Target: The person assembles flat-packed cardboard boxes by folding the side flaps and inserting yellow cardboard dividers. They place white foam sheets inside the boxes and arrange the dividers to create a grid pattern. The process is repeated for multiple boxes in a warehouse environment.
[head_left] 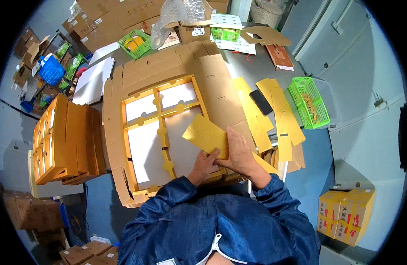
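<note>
A gold cardboard piece (206, 134) with crease lines is tilted above the lower right compartment of a gold box frame (126, 152). My left hand (205, 166) is closed on its lower edge, thumb on top. Along its right edge my right hand (241, 155) grips it, fingers hidden partly behind the card. White panels (144, 152) line the frame's compartments, and gold dividers (162, 131) with round tabs cross between them. Under the frame lies flattened brown cardboard (225, 90).
Flat gold cardboard strips (280, 115) and a black phone (261, 102) lie to the right, beside a green basket (308, 102) of small pieces. Gold box frames (64, 141) are stacked at the left. Another green basket (135, 44) holds tape at the back. Taped cartons (346, 216) stand lower right.
</note>
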Demonstrator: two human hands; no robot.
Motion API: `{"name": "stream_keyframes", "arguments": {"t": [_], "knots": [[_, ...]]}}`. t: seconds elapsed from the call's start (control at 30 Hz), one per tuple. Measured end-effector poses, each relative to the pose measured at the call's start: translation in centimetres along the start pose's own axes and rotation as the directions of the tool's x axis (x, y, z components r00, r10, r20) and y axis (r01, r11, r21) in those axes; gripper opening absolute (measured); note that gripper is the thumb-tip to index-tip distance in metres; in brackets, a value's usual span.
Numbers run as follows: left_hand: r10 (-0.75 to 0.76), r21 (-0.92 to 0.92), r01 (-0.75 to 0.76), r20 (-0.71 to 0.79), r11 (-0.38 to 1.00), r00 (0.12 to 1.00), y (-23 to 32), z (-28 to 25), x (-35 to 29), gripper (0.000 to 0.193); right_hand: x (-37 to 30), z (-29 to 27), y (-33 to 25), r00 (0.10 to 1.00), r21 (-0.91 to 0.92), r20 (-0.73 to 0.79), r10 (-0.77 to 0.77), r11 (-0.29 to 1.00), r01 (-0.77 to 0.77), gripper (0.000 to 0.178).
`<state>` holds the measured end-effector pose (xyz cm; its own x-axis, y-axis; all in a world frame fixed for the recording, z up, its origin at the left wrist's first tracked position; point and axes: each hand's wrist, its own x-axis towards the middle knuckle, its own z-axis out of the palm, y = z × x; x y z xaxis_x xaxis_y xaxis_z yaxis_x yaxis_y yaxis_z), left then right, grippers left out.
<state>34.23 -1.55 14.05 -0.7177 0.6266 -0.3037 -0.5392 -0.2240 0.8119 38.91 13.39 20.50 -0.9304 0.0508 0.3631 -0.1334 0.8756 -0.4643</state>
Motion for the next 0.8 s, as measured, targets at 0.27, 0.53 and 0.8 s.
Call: {"name": "stream_keyframes", "arguments": {"t": [0.27, 0.53, 0.8], "knots": [[-0.102, -0.041, 0.107, 0.122, 0.993, 0.987, -0.2, -1.9, -2.3, 0.031, -0.7, 1.1, -1.3, 0.986, 0.116, 0.153, 0.070, 0.989, -0.088, 0.063], [-0.025, 0.292, -0.024, 0.164, 0.956, 0.986, 1.6, -2.8, -3.5, 0.032, 0.1, -1.0, -1.5, 0.819, 0.334, 0.564, 0.108, 0.877, -0.346, 0.045], [-0.088, 0.361, 0.038, 0.123, 0.932, 0.988, 5.9, -1.7, -5.9, 0.033, 0.1, -0.6, -1.9, 0.478, 0.172, 0.864, 0.158, 0.800, -0.575, 0.042]]}}
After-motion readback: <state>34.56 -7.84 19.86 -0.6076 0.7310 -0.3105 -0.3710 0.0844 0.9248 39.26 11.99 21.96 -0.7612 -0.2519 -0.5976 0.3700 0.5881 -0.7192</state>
